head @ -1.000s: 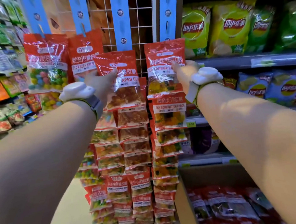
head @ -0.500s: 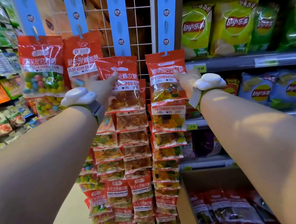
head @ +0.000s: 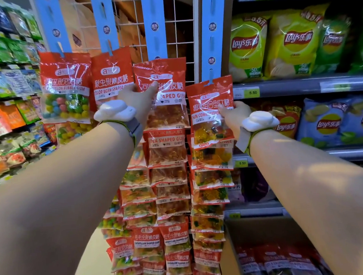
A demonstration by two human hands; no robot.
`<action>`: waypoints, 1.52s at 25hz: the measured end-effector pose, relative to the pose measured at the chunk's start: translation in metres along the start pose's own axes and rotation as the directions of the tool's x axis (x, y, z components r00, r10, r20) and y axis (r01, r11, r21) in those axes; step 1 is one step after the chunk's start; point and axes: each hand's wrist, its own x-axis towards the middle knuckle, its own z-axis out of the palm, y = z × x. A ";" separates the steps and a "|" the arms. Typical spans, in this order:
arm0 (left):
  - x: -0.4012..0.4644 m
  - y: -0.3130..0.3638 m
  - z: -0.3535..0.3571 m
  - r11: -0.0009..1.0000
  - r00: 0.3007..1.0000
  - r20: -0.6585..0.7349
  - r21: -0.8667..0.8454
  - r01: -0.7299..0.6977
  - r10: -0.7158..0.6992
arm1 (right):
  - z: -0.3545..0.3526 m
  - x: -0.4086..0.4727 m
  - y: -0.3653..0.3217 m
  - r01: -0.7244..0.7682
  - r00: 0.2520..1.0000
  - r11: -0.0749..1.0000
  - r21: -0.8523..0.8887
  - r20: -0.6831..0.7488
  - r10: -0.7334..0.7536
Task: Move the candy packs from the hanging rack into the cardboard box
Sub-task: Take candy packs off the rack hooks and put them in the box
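Two hands grip: the left hand (head: 139, 97) pinches a red crinkly plastic cola-gum pack (head: 163, 96), the right hand (head: 233, 115) a red fudge pack (head: 211, 112), both on blue hanging strips (head: 212, 33). Light, slippery film probably; hold near the header. Brown cardboard box (head: 265, 230) sits lower right.

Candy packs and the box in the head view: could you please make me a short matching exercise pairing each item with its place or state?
Items:
1. cola gum pack
2. fun combination fudge pack
3. bubble gum pack
4. cardboard box

Places or states:
A. hanging untouched, far left
B. gripped by the right hand
C. bottom right, packs inside
D. gripped by the left hand

Pairs: 1-D, 2-B, 3-A, 4-C
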 end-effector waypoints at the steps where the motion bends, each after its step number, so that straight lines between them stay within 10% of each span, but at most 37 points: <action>1: 0.004 0.004 0.003 0.999 1.000 -0.018 0.044 0.000 0.001 | -0.001 -0.003 -0.001 0.005 1.000 1.000 0.002 -0.004 -0.005; 26: 0.032 0.007 0.026 0.882 0.973 -0.091 0.410 0.232 -0.213 | -0.007 -0.013 0.000 0.042 0.999 0.998 0.041 -0.010 -0.041; 32: 0.032 -0.005 0.022 0.906 0.976 -0.161 0.374 0.199 -0.148 | 0.000 -0.022 -0.028 0.113 0.912 0.909 -0.401 -0.320 -0.255; 35: 0.033 -0.016 0.014 0.949 0.992 -0.098 0.298 0.102 -0.076 | 0.012 -0.023 -0.074 0.471 0.824 0.732 -0.492 -0.052 -0.564; 38: 0.030 -0.023 0.007 0.974 0.998 -0.042 0.220 0.057 -0.049 | 0.036 -0.014 -0.115 0.600 0.796 0.683 -0.417 0.223 -0.563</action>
